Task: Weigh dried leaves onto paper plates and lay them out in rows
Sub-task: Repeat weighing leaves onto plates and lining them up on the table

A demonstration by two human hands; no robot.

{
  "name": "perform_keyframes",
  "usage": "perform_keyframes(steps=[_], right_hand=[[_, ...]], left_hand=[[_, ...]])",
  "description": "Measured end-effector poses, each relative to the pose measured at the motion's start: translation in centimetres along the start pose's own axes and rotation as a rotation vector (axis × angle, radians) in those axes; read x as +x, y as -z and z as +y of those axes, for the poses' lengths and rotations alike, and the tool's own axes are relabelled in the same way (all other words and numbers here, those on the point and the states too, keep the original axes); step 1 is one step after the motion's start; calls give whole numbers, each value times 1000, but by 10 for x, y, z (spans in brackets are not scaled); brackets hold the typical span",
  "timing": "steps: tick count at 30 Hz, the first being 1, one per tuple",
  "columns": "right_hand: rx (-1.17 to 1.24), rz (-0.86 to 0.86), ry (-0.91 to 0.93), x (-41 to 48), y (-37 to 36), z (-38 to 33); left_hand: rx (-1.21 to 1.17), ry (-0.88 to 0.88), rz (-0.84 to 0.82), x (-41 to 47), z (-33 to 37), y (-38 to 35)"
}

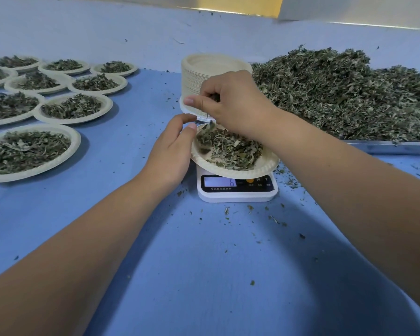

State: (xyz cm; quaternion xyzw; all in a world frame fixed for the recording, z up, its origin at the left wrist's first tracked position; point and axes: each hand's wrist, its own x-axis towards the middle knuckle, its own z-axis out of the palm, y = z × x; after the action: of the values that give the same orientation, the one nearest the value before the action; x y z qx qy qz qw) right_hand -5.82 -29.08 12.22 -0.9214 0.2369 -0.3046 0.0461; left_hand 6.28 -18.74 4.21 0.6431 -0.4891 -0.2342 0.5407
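A white digital scale stands at the table's middle, its display lit. On it rests a paper plate holding dried leaves. My right hand hovers over the plate's far side and pinches a few dried leaves between its curled fingers. My left hand touches the plate's left rim with its thumb, fingers relaxed. A tall stack of blank paper plates stands just behind the scale. A big heap of dried leaves lies on a metal tray at the right.
Several filled paper plates lie in rows at the left on the blue table cover. Leaf crumbs are scattered around the scale. A pale wall rises behind the table.
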Motion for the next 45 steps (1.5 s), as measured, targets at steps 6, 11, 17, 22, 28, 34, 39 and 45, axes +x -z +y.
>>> perform_keyframes(steps=[6,11,17,22,28,34,39,45], right_hand=[[-24,141,-160,-13,23,31],[-137,241,-511,-43,42,98],[-199,-101,-746,-72,42,140],[-237,-152,-701,-72,45,121],[-144,75,-445,-100,43,76],[-136,12,-399,-113,37,50],[-112,12,-405,-112,33,46],[-101,7,-442,-113,31,44]], left_hand=[[-22,19,4,-2,0,-1],[-13,30,-10,-3,1,-1],[4,28,-9,-3,2,-1],[23,37,-4,-3,3,-1],[43,36,-8,-4,3,-1],[26,35,-17,-4,4,-1],[25,30,-47,-5,6,-1],[49,8,-69,-5,6,0]])
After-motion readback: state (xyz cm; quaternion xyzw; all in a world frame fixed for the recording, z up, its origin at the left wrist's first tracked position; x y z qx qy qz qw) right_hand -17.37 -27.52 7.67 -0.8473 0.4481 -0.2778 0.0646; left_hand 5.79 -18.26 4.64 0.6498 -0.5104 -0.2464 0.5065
